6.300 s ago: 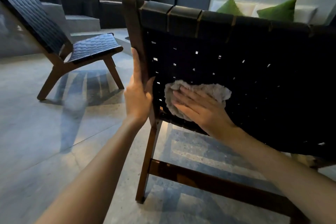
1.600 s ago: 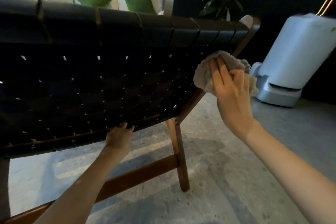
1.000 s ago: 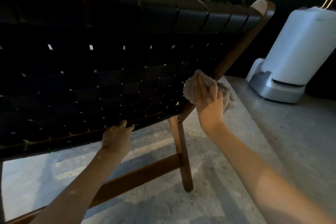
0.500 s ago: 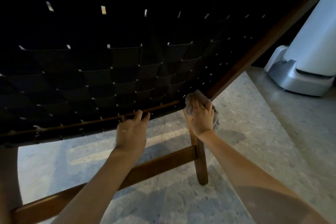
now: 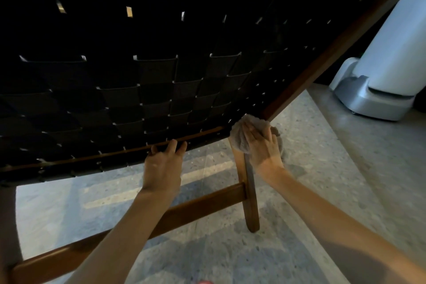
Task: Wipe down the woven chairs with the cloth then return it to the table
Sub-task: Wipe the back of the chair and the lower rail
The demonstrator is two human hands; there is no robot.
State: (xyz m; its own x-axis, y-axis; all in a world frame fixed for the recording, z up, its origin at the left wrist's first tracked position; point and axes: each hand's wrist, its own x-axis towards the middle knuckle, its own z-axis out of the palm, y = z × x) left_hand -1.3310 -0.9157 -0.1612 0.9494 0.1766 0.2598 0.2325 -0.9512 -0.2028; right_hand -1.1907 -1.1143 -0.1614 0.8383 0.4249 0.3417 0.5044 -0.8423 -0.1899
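While left hand (image 5: 164, 163) grips chair (image 5: 161, 76) bottom rail (fingers curled), right hand (image 5: 260, 145) presses cloth (image 5: 239, 136) w/ flat fingers

Both hands reach forward, left (image 5: 164, 163) hooked, right (image 5: 261, 145) clutching.

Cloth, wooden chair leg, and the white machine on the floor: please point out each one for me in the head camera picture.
cloth (image 5: 239, 136): head view, on the bunched fabric left of the right hand's fingers.
wooden chair leg (image 5: 251, 210): head view, on its lower half, below the crossbar joint.
white machine (image 5: 391, 37): head view, on its tall pale body.
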